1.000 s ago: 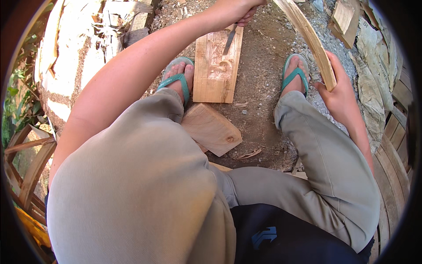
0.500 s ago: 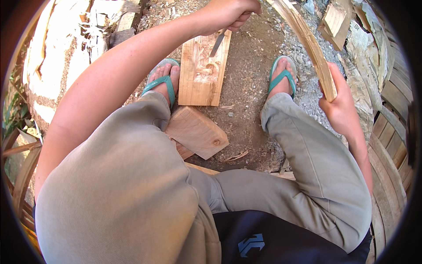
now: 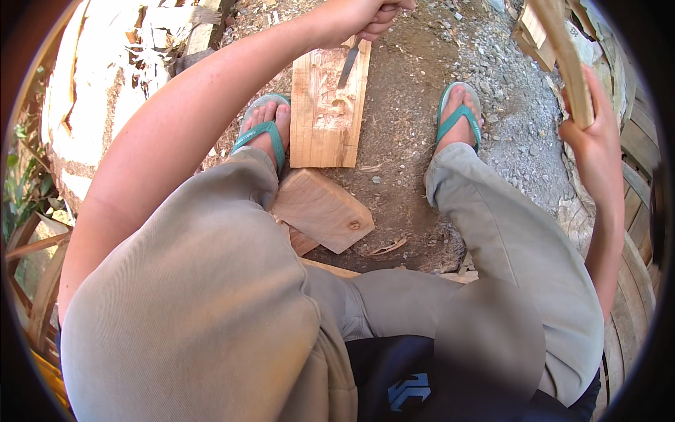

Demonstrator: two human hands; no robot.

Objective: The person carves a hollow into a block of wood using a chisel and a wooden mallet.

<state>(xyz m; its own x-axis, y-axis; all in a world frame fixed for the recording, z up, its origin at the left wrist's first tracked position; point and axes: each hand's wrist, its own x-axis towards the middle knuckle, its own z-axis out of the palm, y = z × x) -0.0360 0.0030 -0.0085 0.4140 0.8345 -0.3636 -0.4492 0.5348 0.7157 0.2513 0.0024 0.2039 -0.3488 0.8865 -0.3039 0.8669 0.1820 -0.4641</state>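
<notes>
Near the top edge, my left hand is closed round a chisel, most of its handle hidden by my fingers. The narrow dark blade slants down to a pale wooden board, whose upper face carries a rough, carved hollow with loose shavings. Over at the right, my right hand grips the lower end of a long wooden stick. That stick rises out of the top of the picture, well apart from the chisel.
A second wooden piece with a pointed end lies below the board. My feet in green-strapped flip-flops stand on either side. Grey gravel covers the ground at right, with wood scraps beyond. Bright, shaving-strewn ground lies at left.
My right hand has swung outward to the right and slightly up with the stick, taking it farther from the chisel. My left hand stays on the chisel at the board.
</notes>
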